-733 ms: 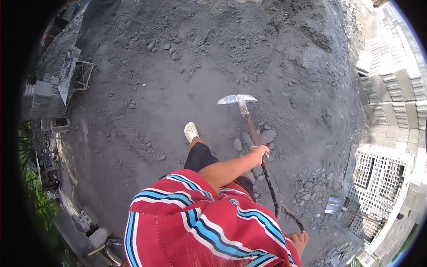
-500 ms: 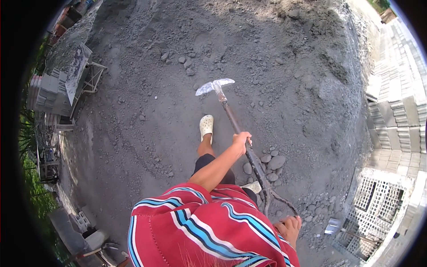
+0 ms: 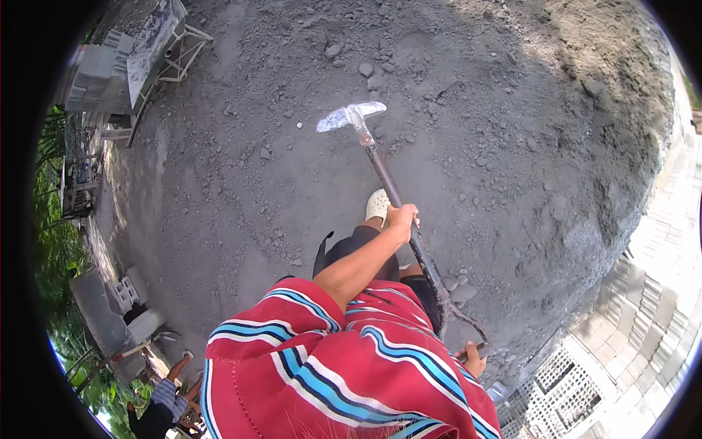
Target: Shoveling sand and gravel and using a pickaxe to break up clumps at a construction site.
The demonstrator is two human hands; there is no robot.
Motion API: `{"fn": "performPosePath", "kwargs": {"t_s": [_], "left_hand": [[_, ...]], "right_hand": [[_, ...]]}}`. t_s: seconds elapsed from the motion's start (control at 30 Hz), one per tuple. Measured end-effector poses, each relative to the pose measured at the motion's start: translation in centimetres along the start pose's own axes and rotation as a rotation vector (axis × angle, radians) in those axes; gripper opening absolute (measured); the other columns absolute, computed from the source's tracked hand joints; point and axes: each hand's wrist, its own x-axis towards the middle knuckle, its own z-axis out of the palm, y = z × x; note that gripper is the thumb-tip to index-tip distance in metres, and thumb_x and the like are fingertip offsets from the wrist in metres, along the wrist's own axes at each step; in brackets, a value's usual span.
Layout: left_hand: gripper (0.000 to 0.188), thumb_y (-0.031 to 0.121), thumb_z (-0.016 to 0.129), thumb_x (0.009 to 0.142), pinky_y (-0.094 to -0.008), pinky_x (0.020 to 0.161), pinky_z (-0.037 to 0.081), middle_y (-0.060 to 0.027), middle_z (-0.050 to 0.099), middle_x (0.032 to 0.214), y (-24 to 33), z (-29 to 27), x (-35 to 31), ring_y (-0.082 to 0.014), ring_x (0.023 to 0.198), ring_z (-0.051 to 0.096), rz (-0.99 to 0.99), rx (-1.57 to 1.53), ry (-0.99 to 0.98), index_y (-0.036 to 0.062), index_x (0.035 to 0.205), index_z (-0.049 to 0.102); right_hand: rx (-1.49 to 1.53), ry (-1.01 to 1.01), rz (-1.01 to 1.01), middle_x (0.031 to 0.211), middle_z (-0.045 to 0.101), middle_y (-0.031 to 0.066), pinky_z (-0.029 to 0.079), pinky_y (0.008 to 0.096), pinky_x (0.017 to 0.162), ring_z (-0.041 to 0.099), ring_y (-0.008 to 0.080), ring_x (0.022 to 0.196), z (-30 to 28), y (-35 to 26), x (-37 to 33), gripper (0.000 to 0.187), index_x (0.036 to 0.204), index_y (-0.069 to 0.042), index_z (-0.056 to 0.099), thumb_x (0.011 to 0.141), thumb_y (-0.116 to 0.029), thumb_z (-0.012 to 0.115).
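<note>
A shovel (image 3: 424,257) with a long dark shaft slants across my front. Its worn, pale metal blade (image 3: 351,117) points away from me, over the grey sand. Around the middle of the shaft, my left hand (image 3: 401,218) is wrapped. At the near end the shaft splits into a forked handle, and my right hand (image 3: 474,358) grips its end bar near my right hip; my shirt partly hides that end. One cream clog (image 3: 377,205) shows below my left hand.
Grey sand with scattered stones (image 3: 374,79) spreads ahead, rising into a heap (image 3: 585,95) at the right. Concrete blocks (image 3: 636,307) are stacked at far right, beside a white lattice (image 3: 563,388). A metal stand (image 3: 183,55) and more blocks are at far left; another person (image 3: 164,402) is lower left.
The view has shifted and I have stepped forward, nearer the sand heap. The shovel stays in both hands, its blade farther ahead. Another person has come into view at lower left.
</note>
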Motion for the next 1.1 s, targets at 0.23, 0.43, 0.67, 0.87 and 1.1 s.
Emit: {"fn": "performPosePath", "kwargs": {"t_s": [0.23,0.43,0.67,0.87,1.1], "left_hand": [[0.008,0.005,0.049,0.057,-0.0311,0.036,0.035,-0.0046,0.039,0.048,3.4,1.6,2.4,-0.0158,0.038,0.041,-0.158,-0.013,0.054,0.004,0.055,0.041],[0.007,0.007,0.05,0.064,-0.0306,0.04,0.036,-0.0034,0.041,0.052,16.2,5.3,8.8,-0.0151,0.042,0.041,-0.023,-0.171,-0.057,0.0063,0.06,0.044],[0.011,0.008,0.055,0.066,-0.0305,0.04,0.041,-0.0064,0.045,0.05,33.8,7.5,21.5,-0.0165,0.042,0.046,0.098,0.034,-0.114,0.0037,0.061,0.046],[0.013,0.007,0.053,0.066,-0.0314,0.037,0.038,-0.0082,0.044,0.052,34.2,6.6,31.8,-0.0167,0.038,0.044,0.052,0.33,0.22,-0.0016,0.063,0.044],[0.009,0.005,0.052,0.063,-0.031,0.037,0.038,-0.0065,0.044,0.05,21.9,4.8,17.3,-0.0172,0.04,0.046,-0.264,0.356,0.078,0.002,0.064,0.044]], "right_hand": [[0.003,-0.036,-0.338,0.057,0.043,0.006,0.036,0.0245,0.035,0.042,0.0143,0.037,3.1,-3.0,4.3,0.022,0.073,-0.003,0.039,0.059,-0.001,0.056],[0.32,-0.499,-0.113,0.054,0.044,0.005,0.039,0.025,0.04,0.045,0.0149,0.041,14.4,-7.7,8.0,0.018,0.073,-0.003,0.043,0.061,-0.002,0.056],[0.585,-0.74,0.254,0.052,0.042,0.0048,0.04,0.0317,0.044,0.045,0.017,0.045,34.7,-10.9,4.7,0.013,0.068,-0.008,0.041,0.068,-0.003,0.053],[0.422,-0.481,0.497,0.051,0.042,0.0038,0.04,0.0324,0.046,0.044,0.0177,0.045,45.0,-8.8,3.4,0.014,0.065,-0.009,0.04,0.064,-0.006,0.054],[0.365,-0.194,0.352,0.045,0.04,0.0057,0.039,0.0323,0.037,0.042,0.0181,0.037,29.2,-12.3,-1.5,0.014,0.06,-0.007,0.038,0.058,-0.004,0.051]]}}
